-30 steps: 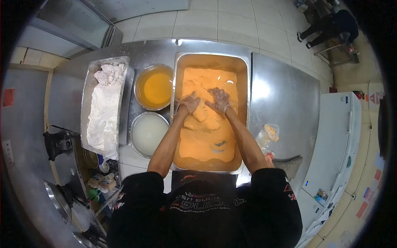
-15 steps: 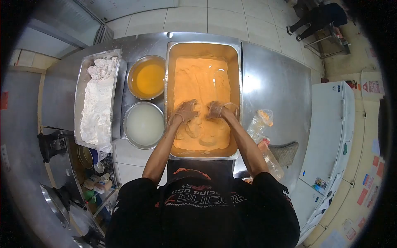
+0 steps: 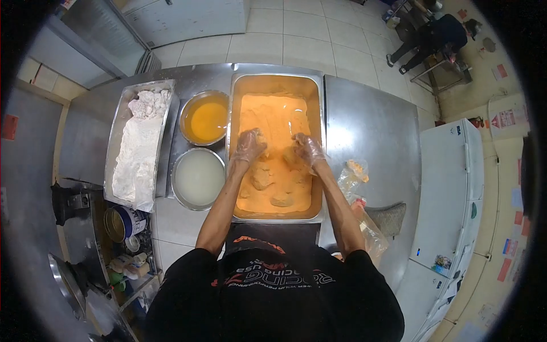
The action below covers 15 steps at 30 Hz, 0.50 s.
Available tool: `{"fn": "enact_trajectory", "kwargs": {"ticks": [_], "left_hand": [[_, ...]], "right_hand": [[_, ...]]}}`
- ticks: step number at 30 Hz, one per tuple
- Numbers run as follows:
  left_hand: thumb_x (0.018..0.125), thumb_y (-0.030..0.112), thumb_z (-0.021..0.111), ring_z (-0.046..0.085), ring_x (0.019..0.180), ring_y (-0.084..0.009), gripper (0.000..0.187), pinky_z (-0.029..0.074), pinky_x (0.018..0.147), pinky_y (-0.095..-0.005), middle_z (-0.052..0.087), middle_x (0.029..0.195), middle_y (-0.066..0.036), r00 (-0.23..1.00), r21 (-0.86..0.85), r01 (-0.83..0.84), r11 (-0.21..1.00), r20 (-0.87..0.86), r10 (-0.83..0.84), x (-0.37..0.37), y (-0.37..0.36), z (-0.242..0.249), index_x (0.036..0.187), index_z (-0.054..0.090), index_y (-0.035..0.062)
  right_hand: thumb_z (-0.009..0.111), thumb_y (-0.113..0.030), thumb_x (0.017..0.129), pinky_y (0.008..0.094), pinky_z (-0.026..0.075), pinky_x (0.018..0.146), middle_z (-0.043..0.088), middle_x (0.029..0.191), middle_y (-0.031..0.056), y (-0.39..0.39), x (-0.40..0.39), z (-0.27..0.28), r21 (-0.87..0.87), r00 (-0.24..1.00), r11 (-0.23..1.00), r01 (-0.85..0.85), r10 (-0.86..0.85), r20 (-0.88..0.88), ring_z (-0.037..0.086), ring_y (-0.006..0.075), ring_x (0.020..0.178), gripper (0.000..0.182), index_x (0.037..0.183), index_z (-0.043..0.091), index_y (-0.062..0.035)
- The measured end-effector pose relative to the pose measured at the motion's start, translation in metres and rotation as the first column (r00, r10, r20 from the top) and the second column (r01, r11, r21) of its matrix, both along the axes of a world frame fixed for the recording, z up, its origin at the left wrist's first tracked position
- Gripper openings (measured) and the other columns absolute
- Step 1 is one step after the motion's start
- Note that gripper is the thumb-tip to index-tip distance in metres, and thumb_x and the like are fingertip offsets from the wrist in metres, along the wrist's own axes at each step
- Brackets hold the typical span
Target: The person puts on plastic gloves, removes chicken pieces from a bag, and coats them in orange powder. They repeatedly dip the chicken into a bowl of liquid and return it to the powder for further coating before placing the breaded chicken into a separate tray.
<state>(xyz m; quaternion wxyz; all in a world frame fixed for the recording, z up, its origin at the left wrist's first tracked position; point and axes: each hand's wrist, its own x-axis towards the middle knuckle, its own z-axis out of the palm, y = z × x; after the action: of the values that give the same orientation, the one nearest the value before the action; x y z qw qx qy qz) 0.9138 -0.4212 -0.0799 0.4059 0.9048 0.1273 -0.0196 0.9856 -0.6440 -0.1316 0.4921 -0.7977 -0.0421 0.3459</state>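
Note:
A deep metal tray (image 3: pixel 320 188) holds a thick bed of orange crumbs (image 3: pixel 273 117). In its left half my left hand (image 3: pixel 249 147), in a clear plastic glove, has its fingers curled round a crumb-coated piece, mostly hidden. Across from it my right hand (image 3: pixel 309 150), gloved too, curls over another coated piece (image 3: pixel 293 158) near the tray's right wall. Below my hands, a coated lump (image 3: pixel 262 178) and a flatter coated piece (image 3: pixel 281 199) lie partly buried in the crumbs. What kind of food is under the coating cannot be made out.
Left of the tray stand a bowl of yellow-orange liquid (image 3: pixel 206 118), a bowl of cloudy whitish liquid (image 3: pixel 198 178) and a long pan (image 3: pixel 115 134) of white flour. Plastic bags (image 3: pixel 364 225) and a grey cloth (image 3: pixel 387 219) lie right. Another person (image 3: pixel 433 37) works at the far right.
My hands have risen out of the crumbs and moved slightly apart, uncovering coated pieces below them. The head view has tilted up a little, so the table sits lower.

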Motion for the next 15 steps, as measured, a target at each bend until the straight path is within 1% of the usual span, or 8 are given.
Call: {"fn": "enact_trajectory", "kwargs": {"ticks": [2,3,5,7,9,11,14,15], "left_hand": [[0.063,0.021,0.070,0.064,0.083,-0.0332,0.031,0.051,0.077,-0.0397,0.066,0.083,-0.019,0.994,0.074,0.049,0.996,0.094,-0.056,0.018,-0.016,-0.030,0.086,0.065,0.0003],[0.063,0.022,0.070,0.064,0.083,-0.0334,0.033,0.051,0.079,-0.0391,0.066,0.083,-0.020,0.978,0.152,0.083,0.985,0.176,-0.110,0.020,-0.022,-0.043,0.087,0.065,-0.0007],[0.062,0.021,0.070,0.064,0.084,-0.0332,0.032,0.051,0.077,-0.0385,0.066,0.085,-0.020,0.989,0.089,0.040,0.995,0.136,-0.052,0.017,-0.025,-0.028,0.086,0.065,-0.0001],[0.061,0.017,0.069,0.065,0.081,-0.0325,0.026,0.051,0.071,-0.0377,0.067,0.087,-0.017,0.997,-0.164,-0.062,0.985,-0.056,0.054,0.020,-0.007,-0.021,0.082,0.065,0.0016],[0.061,0.014,0.069,0.065,0.079,-0.0320,0.023,0.052,0.069,-0.0378,0.067,0.085,-0.017,0.998,-0.039,0.030,0.999,-0.061,-0.032,0.032,-0.019,-0.007,0.081,0.065,0.0027],[0.060,0.009,0.068,0.065,0.076,-0.0324,0.020,0.051,0.066,-0.0382,0.067,0.083,-0.016,0.994,0.017,0.068,0.998,0.080,-0.069,0.031,-0.025,-0.003,0.080,0.065,0.0060],[0.060,0.010,0.069,0.064,0.079,-0.0328,0.020,0.051,0.070,-0.0381,0.067,0.083,-0.015,0.998,-0.100,-0.030,0.995,0.059,0.036,0.043,-0.006,-0.002,0.080,0.066,0.0076],[0.060,0.010,0.069,0.064,0.079,-0.0328,0.020,0.051,0.070,-0.0381,0.067,0.083,-0.015,0.998,-0.113,-0.033,0.993,0.053,0.040,0.043,-0.013,-0.003,0.080,0.066,0.0076]], "right_hand": [[0.056,-0.034,0.086,0.0343,0.047,0.085,0.054,0.114,0.0111,0.016,-0.020,0.035,-0.179,0.894,0.966,-0.188,0.243,0.375,0.052,0.0233,0.108,0.040,0.116,0.051,-0.0081],[0.054,-0.027,0.085,0.0375,0.046,0.073,0.056,0.094,0.0162,0.042,-0.044,0.062,-0.063,0.752,0.998,-0.002,0.043,0.657,0.056,0.0285,0.088,0.026,0.099,0.055,-0.0045],[0.051,-0.012,0.080,0.0421,0.046,0.061,0.059,0.076,0.0210,0.054,-0.038,0.054,0.094,0.633,0.993,0.076,-0.121,0.765,0.057,0.0354,0.067,0.014,0.083,0.058,-0.0006],[0.051,-0.010,0.079,0.0422,0.046,0.061,0.058,0.076,0.0217,0.043,-0.010,0.045,0.097,0.826,0.984,0.149,-0.178,0.536,0.057,0.0370,0.067,0.012,0.083,0.057,-0.0002],[0.051,-0.007,0.078,0.0423,0.046,0.060,0.058,0.076,0.0224,0.045,-0.012,0.066,0.053,0.942,0.975,0.218,-0.224,0.249,0.056,0.0386,0.067,0.011,0.083,0.056,0.0002],[0.061,-0.019,0.079,0.0364,0.048,0.068,0.061,0.081,0.0120,0.060,-0.038,0.091,-0.130,0.687,0.987,0.097,0.029,0.726,0.060,0.0268,0.076,0.018,0.088,0.060,-0.0023],[0.064,-0.012,0.074,0.0345,0.049,0.067,0.062,0.074,0.0129,0.051,-0.011,0.074,0.191,0.856,0.942,0.276,-0.332,0.397,0.062,0.0270,0.073,0.016,0.082,0.062,0.0006],[0.064,-0.012,0.074,0.0343,0.049,0.071,0.064,0.080,0.0149,0.054,-0.012,0.089,-0.217,0.807,0.972,0.085,0.060,0.588,0.063,0.0269,0.079,0.018,0.085,0.063,0.0018]]}}
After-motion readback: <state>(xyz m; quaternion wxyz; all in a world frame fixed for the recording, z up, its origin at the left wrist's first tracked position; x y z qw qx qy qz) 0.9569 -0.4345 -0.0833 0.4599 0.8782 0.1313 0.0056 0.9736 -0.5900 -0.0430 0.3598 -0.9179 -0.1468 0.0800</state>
